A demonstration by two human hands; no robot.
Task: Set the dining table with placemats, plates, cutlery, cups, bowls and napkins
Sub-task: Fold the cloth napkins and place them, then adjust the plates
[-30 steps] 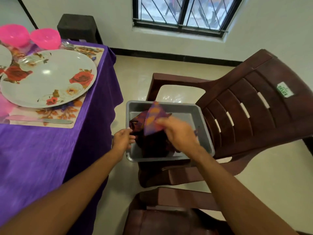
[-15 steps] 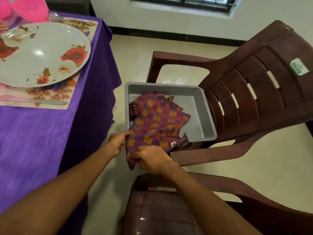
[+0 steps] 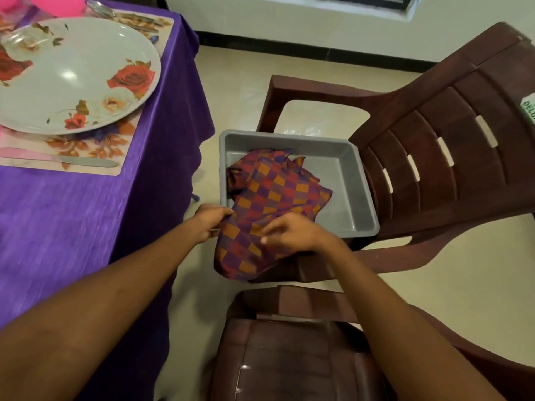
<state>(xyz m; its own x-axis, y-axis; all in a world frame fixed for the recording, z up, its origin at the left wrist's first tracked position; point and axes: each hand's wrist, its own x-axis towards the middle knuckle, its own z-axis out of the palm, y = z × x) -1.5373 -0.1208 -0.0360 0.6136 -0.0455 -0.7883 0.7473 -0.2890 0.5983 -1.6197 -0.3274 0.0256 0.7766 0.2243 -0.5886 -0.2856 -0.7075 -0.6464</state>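
- Head view: checked napkin (image 3: 269,209) is pinched by left hand (image 3: 210,222) and right hand (image 3: 295,231), frame centre, over grey tray (image 3: 354,198) edge.
- Risk: second napkin underneath may be dragged out, dropped on floor.

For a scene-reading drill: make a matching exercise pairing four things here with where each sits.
Things:
1. checked orange-and-purple cloth napkin
2. grey plastic tray
3. round white plate with red roses
4. steel table knife with pink handle

Places:
A. on the brown plastic chair
B. on the floral placemat, nearer the person than the plate
C. draped over the tray's near rim
D. on the placemat's middle

Pairs: 1-C, 2-A, 3-D, 4-B
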